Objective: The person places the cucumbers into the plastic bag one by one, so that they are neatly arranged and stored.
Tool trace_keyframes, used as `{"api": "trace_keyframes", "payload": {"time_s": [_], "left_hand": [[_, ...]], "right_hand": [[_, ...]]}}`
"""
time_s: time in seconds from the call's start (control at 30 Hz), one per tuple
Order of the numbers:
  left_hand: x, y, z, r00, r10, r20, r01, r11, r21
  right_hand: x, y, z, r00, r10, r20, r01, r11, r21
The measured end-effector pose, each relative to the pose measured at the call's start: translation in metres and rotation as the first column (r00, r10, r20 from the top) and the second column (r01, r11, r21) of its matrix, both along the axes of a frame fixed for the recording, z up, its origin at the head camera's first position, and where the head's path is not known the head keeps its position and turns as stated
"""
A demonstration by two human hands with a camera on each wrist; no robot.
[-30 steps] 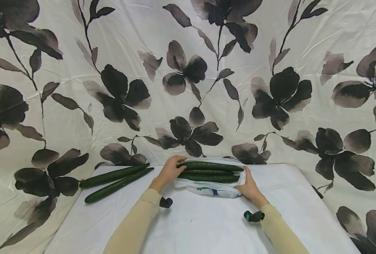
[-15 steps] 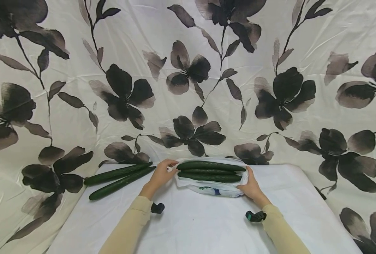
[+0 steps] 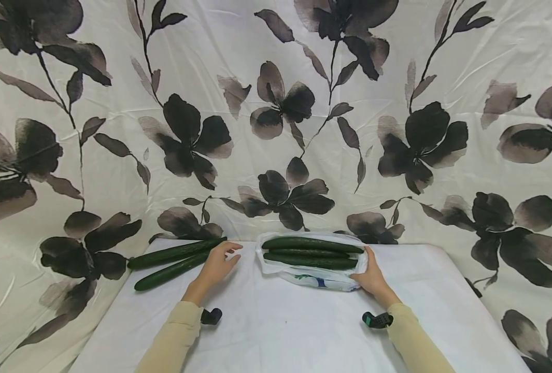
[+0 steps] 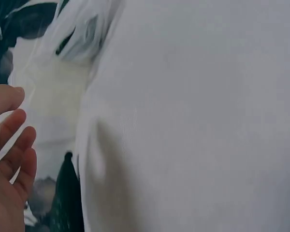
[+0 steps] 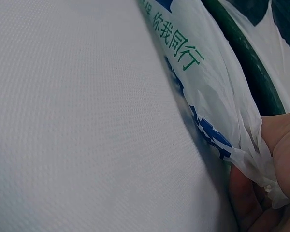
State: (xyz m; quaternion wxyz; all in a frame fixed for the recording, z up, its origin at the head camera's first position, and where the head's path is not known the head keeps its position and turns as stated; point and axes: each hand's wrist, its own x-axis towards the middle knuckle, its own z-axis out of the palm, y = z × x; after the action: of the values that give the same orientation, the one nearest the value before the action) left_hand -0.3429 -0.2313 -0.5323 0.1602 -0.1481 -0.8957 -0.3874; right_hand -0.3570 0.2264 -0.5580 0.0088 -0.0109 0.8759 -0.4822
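A white plastic bag [image 3: 287, 273] with blue and green print lies on its side at the back of the table. Three cucumbers [image 3: 310, 260] are inside, showing through its wide mouth. My right hand [image 3: 373, 277] grips the bag's right end; in the right wrist view the bunched plastic [image 5: 253, 164] sits between thumb and fingers. My left hand [image 3: 214, 266] is away from the bag, empty, with fingers loosely bent. It overlaps the right ends of two loose cucumbers, a rear one [image 3: 173, 255] and a front one [image 3: 166, 276]. One cucumber tip [image 4: 67, 198] appears below the left fingers in the left wrist view.
A white cloth covers the table [image 3: 276, 331]. Right behind its back edge hangs a pale curtain [image 3: 238, 171] with dark flowers. A black wrist device [image 3: 377, 320] sits at the right wrist, and another [image 3: 211, 316] at the left.
My left hand has let go of the bag's left end and moved left to the loose cucumbers. The right hand keeps its grip on the bag. The head view has shifted slightly.
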Motion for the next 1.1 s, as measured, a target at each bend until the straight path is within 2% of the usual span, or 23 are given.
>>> {"api": "trace_keyframes", "payload": {"time_s": [0.27, 0.47, 0.83, 1.1], "left_hand": [[0.02, -0.044, -0.001, 0.999, 0.039, 0.001, -0.039, 0.999, 0.021], [0.035, -0.069, -0.003, 0.993, 0.113, 0.017, -0.112, 0.992, -0.063], [0.054, -0.097, -0.006, 0.979, 0.201, 0.02, -0.196, 0.969, -0.153], [0.058, -0.114, -0.004, 0.966, 0.259, 0.013, -0.252, 0.948, -0.193]], "right_hand": [[0.003, -0.001, 0.0, 1.0, -0.006, -0.006, 0.006, 1.0, -0.007], [0.002, -0.001, -0.001, 1.0, -0.002, 0.004, 0.002, 1.0, -0.012], [0.002, 0.002, -0.004, 1.0, 0.003, 0.015, -0.002, 0.999, -0.033], [0.002, 0.001, -0.002, 1.0, 0.005, 0.003, -0.005, 0.999, -0.039]]}}
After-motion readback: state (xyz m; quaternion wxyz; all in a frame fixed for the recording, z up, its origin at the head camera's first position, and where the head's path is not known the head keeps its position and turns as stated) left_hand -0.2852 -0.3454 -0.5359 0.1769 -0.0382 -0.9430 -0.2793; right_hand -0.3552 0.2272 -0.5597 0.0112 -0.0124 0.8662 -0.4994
